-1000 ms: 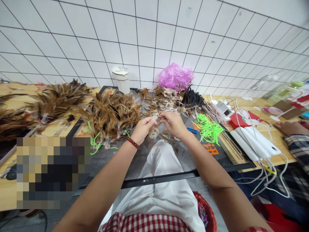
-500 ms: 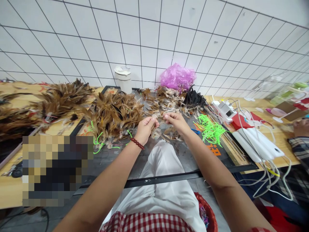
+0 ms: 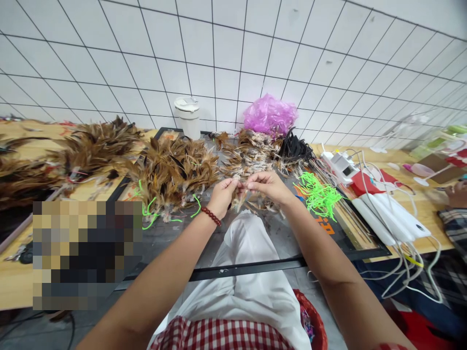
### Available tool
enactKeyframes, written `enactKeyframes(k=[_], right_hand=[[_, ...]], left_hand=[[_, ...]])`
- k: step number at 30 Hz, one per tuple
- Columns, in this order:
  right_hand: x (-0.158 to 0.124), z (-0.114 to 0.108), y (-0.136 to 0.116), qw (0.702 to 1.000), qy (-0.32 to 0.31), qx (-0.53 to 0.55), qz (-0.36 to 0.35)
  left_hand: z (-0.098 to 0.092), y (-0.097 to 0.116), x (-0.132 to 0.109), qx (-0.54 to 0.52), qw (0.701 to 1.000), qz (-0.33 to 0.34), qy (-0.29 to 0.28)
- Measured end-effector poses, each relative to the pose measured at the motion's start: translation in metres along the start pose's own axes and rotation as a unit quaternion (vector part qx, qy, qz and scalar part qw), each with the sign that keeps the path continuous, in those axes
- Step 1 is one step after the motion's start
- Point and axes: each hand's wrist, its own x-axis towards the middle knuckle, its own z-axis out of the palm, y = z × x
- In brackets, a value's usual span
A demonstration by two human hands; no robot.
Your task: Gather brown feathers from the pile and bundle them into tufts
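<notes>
My left hand (image 3: 223, 194) and my right hand (image 3: 267, 185) meet over the dark work mat (image 3: 255, 243), fingertips pinched together on a small bunch of brown feathers (image 3: 241, 197) that hangs between them. A red bead bracelet sits on my left wrist. Just beyond the hands lies a loose heap of mottled feathers (image 3: 245, 153). A bigger pile of brown feathers (image 3: 171, 172) lies to the left, with green ties poking out.
Neon green ties (image 3: 318, 193) lie right of my hands, with black strips (image 3: 294, 148), a pink plastic bag (image 3: 269, 114) and a white cup (image 3: 188, 116) behind. White devices with cables (image 3: 386, 214) sit at the right. Another person's hand (image 3: 456, 193) rests at far right. More feathers (image 3: 83, 150) lie left.
My two hands have drawn closer together and risen slightly, both pinching the feather bunch. The other person's hand at the right has pulled back toward the edge.
</notes>
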Motion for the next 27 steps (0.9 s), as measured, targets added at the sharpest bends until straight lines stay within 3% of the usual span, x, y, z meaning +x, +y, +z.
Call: enactKeyframes(k=[5, 9, 14, 18, 20, 23, 25, 27], right_hand=[[0.004, 0.007, 0.009, 0.986, 0.092, -0.096, -0.1], [0.005, 0.007, 0.012, 0.966, 0.121, -0.162, -0.163], [0.005, 0.01, 0.012, 0.968, 0.148, -0.149, -0.134], [0.008, 0.008, 0.016, 0.978, 0.203, -0.025, -0.048], [0.009, 0.005, 0.017, 0.982, 0.187, 0.017, -0.01], [0.007, 0.005, 0.015, 0.994, 0.098, 0.036, 0.014], [0.004, 0.008, 0.012, 0.998, 0.053, 0.035, 0.01], [0.002, 0.012, 0.009, 0.998, 0.053, 0.023, -0.013]], left_hand=[[0.0, 0.001, -0.003, -0.011, 0.998, -0.029, -0.053], [0.0, 0.001, -0.004, 0.003, 0.996, -0.022, -0.083], [0.0, 0.0, -0.004, 0.002, 0.995, -0.008, -0.102], [-0.001, 0.0, -0.004, -0.02, 0.993, 0.003, -0.113], [-0.002, 0.001, -0.004, -0.03, 0.993, 0.002, -0.115], [-0.001, 0.002, -0.005, -0.026, 0.991, -0.006, -0.132], [-0.001, 0.002, -0.006, -0.013, 0.99, -0.011, -0.143], [-0.001, 0.003, -0.006, -0.002, 0.989, -0.011, -0.146]])
